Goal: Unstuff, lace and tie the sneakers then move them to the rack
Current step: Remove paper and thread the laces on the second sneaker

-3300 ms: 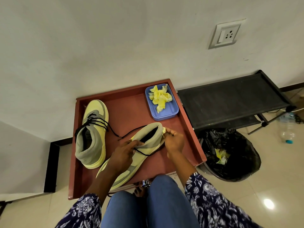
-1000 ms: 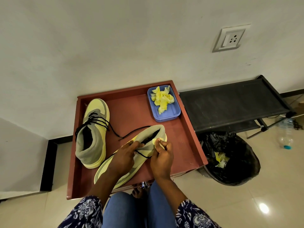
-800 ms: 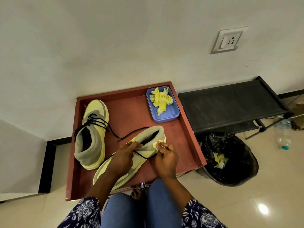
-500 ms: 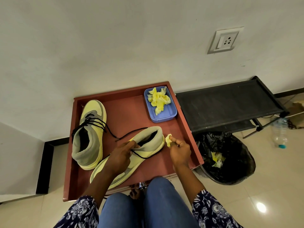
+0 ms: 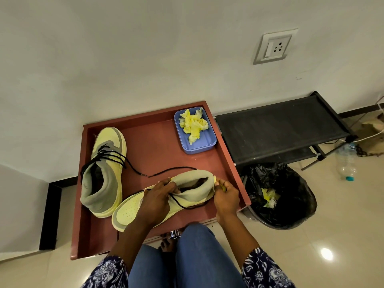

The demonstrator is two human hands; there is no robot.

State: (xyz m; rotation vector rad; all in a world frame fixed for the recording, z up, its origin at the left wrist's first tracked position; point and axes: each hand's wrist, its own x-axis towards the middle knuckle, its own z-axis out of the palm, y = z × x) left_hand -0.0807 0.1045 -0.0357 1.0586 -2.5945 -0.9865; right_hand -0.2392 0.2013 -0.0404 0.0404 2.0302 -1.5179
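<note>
Brown tray [image 5: 158, 142] sits on the floor against the wall and holds both sneakers. Far left of the left hand [image 5: 156, 201], the laced sneaker [image 5: 105, 171] stands upright with its toe toward the wall, black lace [image 5: 116, 159] crossing its tongue and one loose end trailing right across the tray floor. Just under the left hand lies the second sneaker [image 5: 166, 199], tipped onto its side, toe pointing toward the near-left corner and collar toward the right. The left hand grips this sneaker at the front of its collar, fingers curled over the edge, with a loose black cord [image 5: 182, 205] looping below the fingers along the sneaker's side. Beyond both hands, at the tray's far-right corner, a blue dish [image 5: 204, 143] holds crumpled yellow paper [image 5: 193, 126]. The right hand [image 5: 226, 197] is at the heel end of the tipped sneaker, touching the collar, its fingertips pinching a small scrap [image 5: 215, 179] of yellow paper; how much of the scrap is inside the sneaker I cannot tell. Right of the right hand, off the tray, a bin [image 5: 291, 200] lined with a black bag holds more yellow paper. Beyond it, the black rack [image 5: 278, 129] stands against the wall. Near the far right lies a clear bottle [image 5: 347, 165] on the tiled floor.
</note>
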